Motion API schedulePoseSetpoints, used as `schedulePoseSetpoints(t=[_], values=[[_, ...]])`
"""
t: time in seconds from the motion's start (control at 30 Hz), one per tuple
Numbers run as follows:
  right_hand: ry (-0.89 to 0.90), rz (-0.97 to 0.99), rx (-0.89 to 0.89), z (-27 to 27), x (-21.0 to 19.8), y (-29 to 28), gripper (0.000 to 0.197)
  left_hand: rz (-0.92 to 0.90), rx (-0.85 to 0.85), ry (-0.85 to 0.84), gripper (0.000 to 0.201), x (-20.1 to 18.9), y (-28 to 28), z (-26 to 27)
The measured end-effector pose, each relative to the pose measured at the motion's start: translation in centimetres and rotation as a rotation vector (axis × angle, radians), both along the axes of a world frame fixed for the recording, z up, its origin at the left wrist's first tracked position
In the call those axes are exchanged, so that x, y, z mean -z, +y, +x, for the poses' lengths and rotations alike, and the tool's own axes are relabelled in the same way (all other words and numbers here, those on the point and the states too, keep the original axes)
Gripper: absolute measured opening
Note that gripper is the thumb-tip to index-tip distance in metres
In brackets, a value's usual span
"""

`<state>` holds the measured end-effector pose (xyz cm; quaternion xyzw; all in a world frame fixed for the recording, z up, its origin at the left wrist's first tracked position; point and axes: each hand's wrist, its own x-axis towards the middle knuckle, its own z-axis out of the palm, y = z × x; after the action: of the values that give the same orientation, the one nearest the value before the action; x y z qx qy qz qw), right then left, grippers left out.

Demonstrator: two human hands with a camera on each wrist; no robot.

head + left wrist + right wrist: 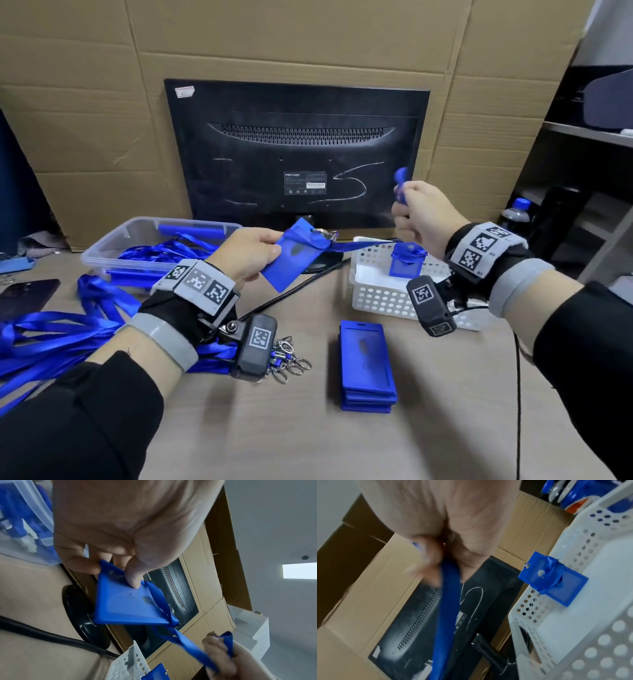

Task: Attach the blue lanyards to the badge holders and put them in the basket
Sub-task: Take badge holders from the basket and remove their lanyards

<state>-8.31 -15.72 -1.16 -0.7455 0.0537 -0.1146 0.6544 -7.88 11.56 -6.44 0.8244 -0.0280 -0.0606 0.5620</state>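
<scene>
My left hand (251,251) pinches a blue badge holder (293,255) above the table, thumb on its face (123,601). A metal clasp (325,234) sits at the holder's top corner, and a blue lanyard (363,244) runs taut from there to my right hand (416,214). That hand is fisted round the bunched strap (448,601), held higher, in front of the monitor. The white perforated basket (376,298) stands below the right hand and holds one badge holder (406,262) wrapped in its lanyard (553,578).
A stack of blue badge holders (366,366) lies on the table in front. Loose lanyards (61,332) with metal clasps (287,359) spread at left, beside a clear tub (137,236) of more. A black monitor (298,154), its cable (291,291), a phone (25,296) and a bottle (517,212) stand around.
</scene>
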Motion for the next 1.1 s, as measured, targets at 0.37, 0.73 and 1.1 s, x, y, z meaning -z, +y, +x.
schedulePoseSetpoints(t=[0.37,0.73,1.1], values=[[-0.205,-0.542,0.13,0.1,1.9,0.4,0.028,0.096,-0.045,-0.215,0.041,-1.1,1.3,0.2],[0.044,-0.577,-0.631,-1.7,2.7,4.8,0.022,0.143,-0.038,-0.374,0.043,-1.7,0.1,0.0],[-0.049,-0.327,-0.497,-2.6,2.7,4.0,0.015,0.089,-0.046,-0.403,0.011,-0.8,-0.4,0.0]])
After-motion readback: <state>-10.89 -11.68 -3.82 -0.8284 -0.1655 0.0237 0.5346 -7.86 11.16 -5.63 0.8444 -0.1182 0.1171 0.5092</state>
